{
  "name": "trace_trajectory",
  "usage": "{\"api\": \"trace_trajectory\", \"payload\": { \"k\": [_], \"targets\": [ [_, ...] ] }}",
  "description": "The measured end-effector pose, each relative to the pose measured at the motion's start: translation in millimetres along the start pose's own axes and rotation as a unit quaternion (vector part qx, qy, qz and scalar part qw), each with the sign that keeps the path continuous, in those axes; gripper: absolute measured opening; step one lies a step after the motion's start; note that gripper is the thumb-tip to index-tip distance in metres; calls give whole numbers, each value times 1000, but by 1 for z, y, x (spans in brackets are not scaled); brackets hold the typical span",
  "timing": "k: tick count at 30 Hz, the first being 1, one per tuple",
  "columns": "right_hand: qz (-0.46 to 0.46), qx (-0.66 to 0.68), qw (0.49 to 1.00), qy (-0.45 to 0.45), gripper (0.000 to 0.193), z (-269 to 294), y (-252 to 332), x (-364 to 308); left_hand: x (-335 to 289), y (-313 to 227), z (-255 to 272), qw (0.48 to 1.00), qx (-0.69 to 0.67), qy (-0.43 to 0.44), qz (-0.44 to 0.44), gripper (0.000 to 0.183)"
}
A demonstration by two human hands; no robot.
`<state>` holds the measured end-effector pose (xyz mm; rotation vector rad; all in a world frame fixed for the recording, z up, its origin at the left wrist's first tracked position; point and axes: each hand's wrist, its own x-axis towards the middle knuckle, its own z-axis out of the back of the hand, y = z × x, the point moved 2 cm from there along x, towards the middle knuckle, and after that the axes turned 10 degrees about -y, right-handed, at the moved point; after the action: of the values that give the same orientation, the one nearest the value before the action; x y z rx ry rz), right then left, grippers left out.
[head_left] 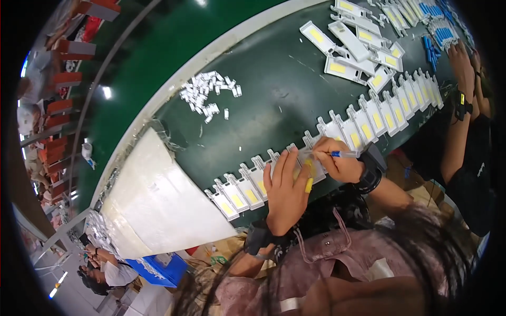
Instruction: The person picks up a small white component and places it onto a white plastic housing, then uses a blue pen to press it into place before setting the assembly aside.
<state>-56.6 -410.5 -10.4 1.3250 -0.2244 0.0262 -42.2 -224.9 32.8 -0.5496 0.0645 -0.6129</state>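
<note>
A long row of white plates with yellow panels (366,130) stretches across the green worktop, overlapping side by side. My left hand (286,196) lies over plates near the middle of the row, its fingers stretched and apart. A small yellow piece (309,184) shows beside its thumb; whether the thumb touches it I cannot tell. My right hand (342,164) is closed around a slim pen-like tool (345,154) with a blue and clear barrel. Its fingertips are at the plates just right of my left hand, and the tool's tip is hidden.
A pile of small white pieces (206,94) lies at the back left. More plates (348,45) are heaped at the far right. A white sheet (163,203) covers the left end. At the right edge are another person's hands (461,66), near blue pieces (431,52).
</note>
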Motion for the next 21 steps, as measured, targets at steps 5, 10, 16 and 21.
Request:
{"api": "trace_trajectory", "payload": {
  "k": [5,10,16,21],
  "targets": [
    [-2,22,1000,8,8,3,5,0,53,53,41,990,55,-85,98,40],
    [23,17,1000,5,10,3,12,5,92,120,38,960,142,-215,114,27],
    [28,32,999,-7,10,3,14,3,104,129,33,948,225,-192,115,21],
    [21,35,999,-4,10,1,15,-1,108,130,28,949,208,-193,141,21]
  ]
}}
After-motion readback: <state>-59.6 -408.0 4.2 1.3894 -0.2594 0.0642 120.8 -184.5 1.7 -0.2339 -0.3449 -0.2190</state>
